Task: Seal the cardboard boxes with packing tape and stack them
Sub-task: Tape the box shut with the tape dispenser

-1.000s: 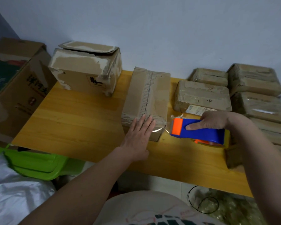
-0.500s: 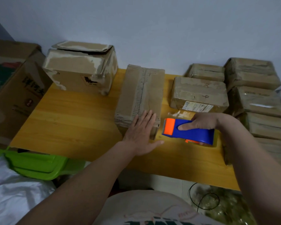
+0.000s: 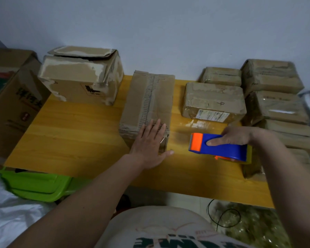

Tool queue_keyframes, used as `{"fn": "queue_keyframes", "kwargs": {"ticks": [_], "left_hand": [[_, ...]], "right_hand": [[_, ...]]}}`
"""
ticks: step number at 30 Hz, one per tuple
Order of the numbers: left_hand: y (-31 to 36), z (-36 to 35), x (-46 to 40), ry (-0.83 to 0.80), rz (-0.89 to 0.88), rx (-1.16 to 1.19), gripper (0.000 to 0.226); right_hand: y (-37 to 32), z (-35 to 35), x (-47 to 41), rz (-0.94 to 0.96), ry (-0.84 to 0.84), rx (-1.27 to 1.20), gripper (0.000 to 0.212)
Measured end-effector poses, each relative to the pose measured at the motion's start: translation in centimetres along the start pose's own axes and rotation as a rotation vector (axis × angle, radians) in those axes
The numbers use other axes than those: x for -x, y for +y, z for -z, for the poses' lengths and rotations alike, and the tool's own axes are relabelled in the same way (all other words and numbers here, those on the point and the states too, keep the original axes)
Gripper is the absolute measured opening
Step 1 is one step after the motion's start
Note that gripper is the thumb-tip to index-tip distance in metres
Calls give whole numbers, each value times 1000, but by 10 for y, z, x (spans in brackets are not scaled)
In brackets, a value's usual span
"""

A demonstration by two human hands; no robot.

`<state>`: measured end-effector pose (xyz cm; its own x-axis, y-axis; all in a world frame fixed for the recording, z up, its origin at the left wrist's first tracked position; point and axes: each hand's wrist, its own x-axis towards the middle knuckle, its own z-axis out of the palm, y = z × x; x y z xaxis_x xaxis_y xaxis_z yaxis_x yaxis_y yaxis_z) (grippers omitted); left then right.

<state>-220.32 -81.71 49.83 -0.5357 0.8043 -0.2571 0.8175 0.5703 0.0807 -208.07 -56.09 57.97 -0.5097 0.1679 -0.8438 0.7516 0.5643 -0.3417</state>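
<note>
**Q:** What lies nearest the worktop's front edge?

**A:** Two hands. The left hand (image 3: 150,144) lies flat, fingers straight and together, pressing the near end of the long box (image 3: 148,102), with the thumb spread toward the right. It curls around nothing. The right hand (image 3: 234,136) is a closed grip around the tape dispenser (image 3: 218,146), fingers wrapped over the blue body, the orange nose pointing left toward the box.

**Q:** Which spatial relation governs the coming move?

**A:** The long box sits mid-worktop, its long axis running from the front edge toward the back edge and the wall. The dispenser is just beside the box's near right corner, apart from it, with bare worktop (image 3: 75,133) between. A faint glossy strip seems to span that gap; whether tape is still attached cannot be told. The left hand is already on the box; the dispenser hand is the nearer one for taping. Judged from this layout, the dispenser's travel would be along or across that long axis while the left hand holds the box steady.

**Q:** And farther back?

**A:** Toward the back left corner stands a torn box (image 3: 82,77) with loose top flaps, apparently unsealed. Along the right edge, taped boxes (image 3: 276,97) are stacked in tiers, with a labelled box (image 3: 213,102) marked "4" just left of them and another behind it.
</note>
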Motion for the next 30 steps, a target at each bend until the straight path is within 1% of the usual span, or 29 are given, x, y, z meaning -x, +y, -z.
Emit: {"fn": "queue_keyframes", "kwargs": {"ticks": [1, 3, 7, 9, 12, 16, 17, 19, 20, 21, 24, 26, 27, 30], "left_hand": [[0, 0, 0, 3, 3, 1, 91], [1, 0, 0, 17, 8, 30, 87], [7, 3, -4, 89, 69, 107, 68], [7, 10, -9, 100, 112, 112, 64], [7, 12, -15, 96, 120, 62, 65], [7, 6, -19, 51, 159, 36, 68], [7, 7, -19, 40, 173, 38, 68], [8, 11, -18, 9, 200, 49, 69], [9, 12, -17, -7, 210, 62, 69], [10, 13, -17, -13, 226, 70, 69], [14, 15, -21, -15, 263, 84, 71], [18, 16, -24, -29, 281, 121, 76], [18, 16, -25, -42, 284, 141, 79], [11, 21, -26, -58, 238, 197, 90]], "right_hand": [[-2, -2, -4, -13, 15, 5, 80], [-5, -4, -11, -32, 48, 13, 79], [-15, -7, -15, -114, 66, 21, 63], [-25, -11, -18, -145, 114, 58, 57], [-39, -19, -28, -177, 225, 189, 53], [-62, -34, -42, -180, 310, 339, 51], [-65, -37, -44, -181, 357, 401, 47], [-61, -45, -46, -206, 477, 611, 33], [-52, -50, -46, -238, 497, 664, 30], [-41, -53, -47, -271, 504, 638, 33], [-17, -63, -55, -307, 543, 391, 50], [-10, -74, -67, -282, 625, 254, 56], [-10, -78, -73, -261, 626, 181, 56], [-9, -93, -88, -233, 504, 46, 50]]}}
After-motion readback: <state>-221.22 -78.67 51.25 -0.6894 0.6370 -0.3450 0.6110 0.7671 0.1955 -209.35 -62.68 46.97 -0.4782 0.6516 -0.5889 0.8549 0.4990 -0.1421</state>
